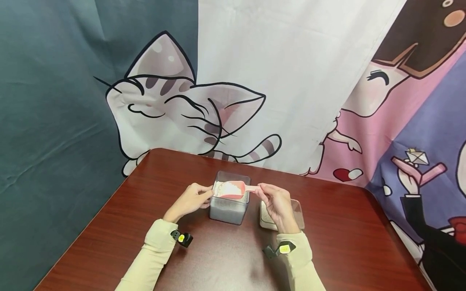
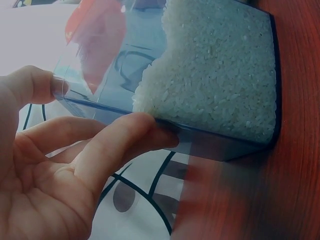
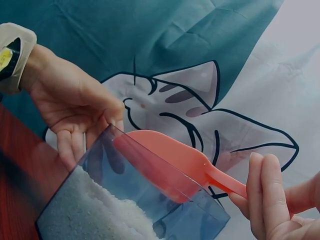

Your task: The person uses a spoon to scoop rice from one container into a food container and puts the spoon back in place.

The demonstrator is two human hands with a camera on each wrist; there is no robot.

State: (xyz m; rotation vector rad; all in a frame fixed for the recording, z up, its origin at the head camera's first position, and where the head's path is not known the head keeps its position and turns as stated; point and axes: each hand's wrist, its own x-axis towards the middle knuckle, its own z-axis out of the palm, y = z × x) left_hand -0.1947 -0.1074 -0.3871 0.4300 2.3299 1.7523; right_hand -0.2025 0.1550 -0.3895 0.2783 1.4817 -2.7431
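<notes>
A tall, bluish see-through container (image 1: 227, 212) stands on the table, with white rice (image 2: 215, 70) inside. My left hand (image 1: 189, 201) holds its left side, the thumb at the rim and the other fingers against the outer wall. My right hand (image 1: 278, 204) pinches the handle of a pink scoop (image 3: 167, 162). Rice heaps in the scoop's bowl, which lies roughly level over the container's opening, above the rice. In the right wrist view, the scoop partly shows through the container's wall.
A lower clear box (image 1: 299, 214) with pale, grainy contents stands to the right, partly hidden by my right hand and wrist. Everything rests on a reddish-brown wooden table (image 1: 160, 173). Behind it hangs a cartoon-printed curtain (image 1: 291, 72).
</notes>
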